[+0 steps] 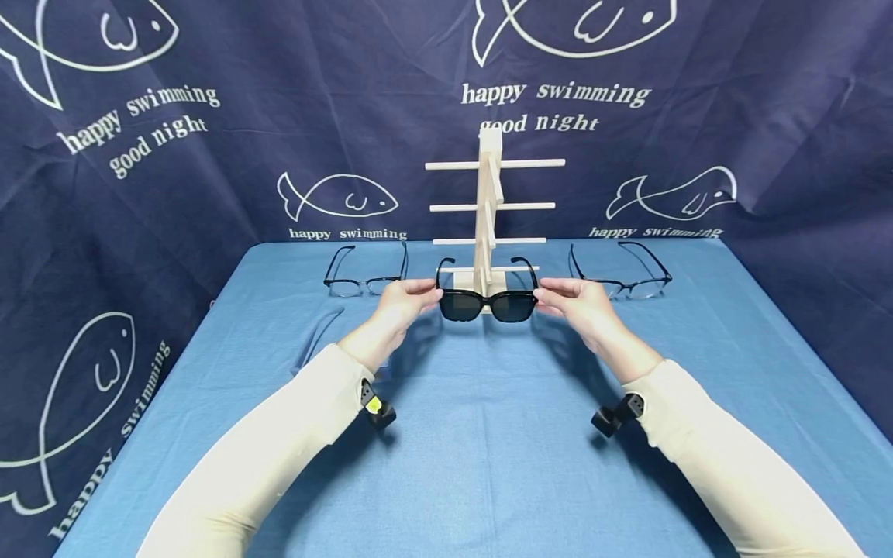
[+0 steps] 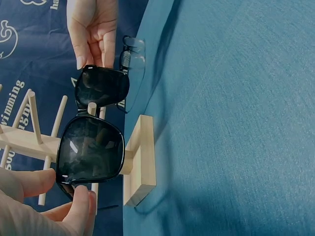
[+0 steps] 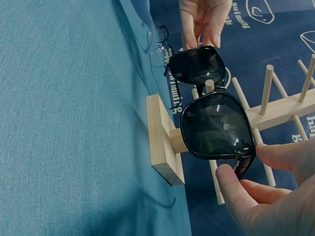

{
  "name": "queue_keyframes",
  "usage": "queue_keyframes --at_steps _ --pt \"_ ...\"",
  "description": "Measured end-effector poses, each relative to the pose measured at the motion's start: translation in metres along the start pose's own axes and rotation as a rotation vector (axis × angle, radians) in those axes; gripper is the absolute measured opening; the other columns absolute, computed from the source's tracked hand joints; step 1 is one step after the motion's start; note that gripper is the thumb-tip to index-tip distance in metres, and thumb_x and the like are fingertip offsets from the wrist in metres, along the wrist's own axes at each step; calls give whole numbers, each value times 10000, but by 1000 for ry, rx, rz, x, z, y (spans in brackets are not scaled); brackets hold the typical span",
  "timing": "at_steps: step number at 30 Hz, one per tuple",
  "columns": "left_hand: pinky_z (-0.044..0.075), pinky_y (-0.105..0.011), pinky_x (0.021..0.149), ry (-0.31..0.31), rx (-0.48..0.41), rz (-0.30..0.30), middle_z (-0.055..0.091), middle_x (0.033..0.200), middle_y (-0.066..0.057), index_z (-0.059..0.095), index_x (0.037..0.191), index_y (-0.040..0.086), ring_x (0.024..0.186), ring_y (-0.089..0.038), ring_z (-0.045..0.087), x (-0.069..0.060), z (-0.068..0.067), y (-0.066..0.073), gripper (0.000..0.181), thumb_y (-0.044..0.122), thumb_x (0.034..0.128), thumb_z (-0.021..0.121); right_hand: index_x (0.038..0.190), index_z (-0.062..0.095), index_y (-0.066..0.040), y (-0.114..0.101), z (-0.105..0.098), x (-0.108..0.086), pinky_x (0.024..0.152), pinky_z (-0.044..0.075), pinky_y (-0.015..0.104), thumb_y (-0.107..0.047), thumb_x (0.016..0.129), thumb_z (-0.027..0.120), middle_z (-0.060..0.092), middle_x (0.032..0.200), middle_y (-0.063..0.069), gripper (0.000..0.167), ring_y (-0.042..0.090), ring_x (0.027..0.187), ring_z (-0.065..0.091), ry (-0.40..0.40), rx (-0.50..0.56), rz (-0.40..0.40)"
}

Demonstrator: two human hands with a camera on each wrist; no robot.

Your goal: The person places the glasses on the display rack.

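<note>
Black sunglasses [image 1: 512, 307] face me at the lowest level of a wooden glasses rack [image 1: 486, 198], their temples pointing back over its bottom crossbar. My left hand [image 1: 403, 304] pinches the frame's left corner between thumb and fingers. On the opposite corner, the right hand [image 1: 580, 308] pinches in the same way. Both wrist views show the dark lenses close up, with a short peg [image 2: 92, 108] of the rack at the nose bridge. Whether the bridge bears on that peg, I cannot tell.
Clear eyeglasses [image 1: 346, 287] lie behind my left hand, and another clear pair [image 1: 645, 288] behind the right. Blue-framed glasses [image 1: 310, 341] are partly hidden by my left forearm. A blue cloth [image 1: 488, 465] covers the table; a printed navy curtain [image 1: 418, 77] hangs behind.
</note>
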State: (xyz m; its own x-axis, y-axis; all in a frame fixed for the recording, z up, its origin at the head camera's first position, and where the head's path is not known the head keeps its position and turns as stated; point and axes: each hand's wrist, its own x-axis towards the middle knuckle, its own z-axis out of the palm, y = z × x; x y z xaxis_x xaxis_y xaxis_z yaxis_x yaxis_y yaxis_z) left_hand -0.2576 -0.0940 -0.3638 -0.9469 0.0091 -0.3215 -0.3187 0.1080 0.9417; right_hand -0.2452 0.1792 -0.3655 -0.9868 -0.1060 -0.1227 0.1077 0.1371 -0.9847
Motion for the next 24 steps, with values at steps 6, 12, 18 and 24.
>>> queue_keyframes --at_steps 6,12,18,24 --pt "424 -363 1114 -7 -10 10 554 1370 -178 501 1389 6 1260 -311 548 -1 -2 -1 467 102 949 623 1368 470 97 1 -3 1 912 549 228 -128 946 628 659 1108 47 505 8 823 696 40 -24 6" --pt "451 -366 1090 -1 -39 41 559 1343 -201 498 1379 -25 1243 -317 562 -8 -3 1 471 48 933 630 1377 485 55 -1 -5 -1 938 537 227 -187 955 624 634 1176 108 506 0 848 693 62 -60 12" --pt "452 -379 1087 22 19 63 569 1336 -181 520 1373 6 1231 -299 572 -11 -4 2 446 71 943 620 1371 488 58 -1 -7 -1 954 523 231 -186 953 626 671 1032 -11 504 -43 795 679 83 -41 19" --pt "458 -350 1078 67 93 96 600 1322 -121 582 1330 72 1213 -243 575 -15 -7 1 413 122 927 659 1354 498 76 -2 -8 -2 904 537 174 -156 952 622 664 988 -51 480 -44 785 680 97 -28 4"
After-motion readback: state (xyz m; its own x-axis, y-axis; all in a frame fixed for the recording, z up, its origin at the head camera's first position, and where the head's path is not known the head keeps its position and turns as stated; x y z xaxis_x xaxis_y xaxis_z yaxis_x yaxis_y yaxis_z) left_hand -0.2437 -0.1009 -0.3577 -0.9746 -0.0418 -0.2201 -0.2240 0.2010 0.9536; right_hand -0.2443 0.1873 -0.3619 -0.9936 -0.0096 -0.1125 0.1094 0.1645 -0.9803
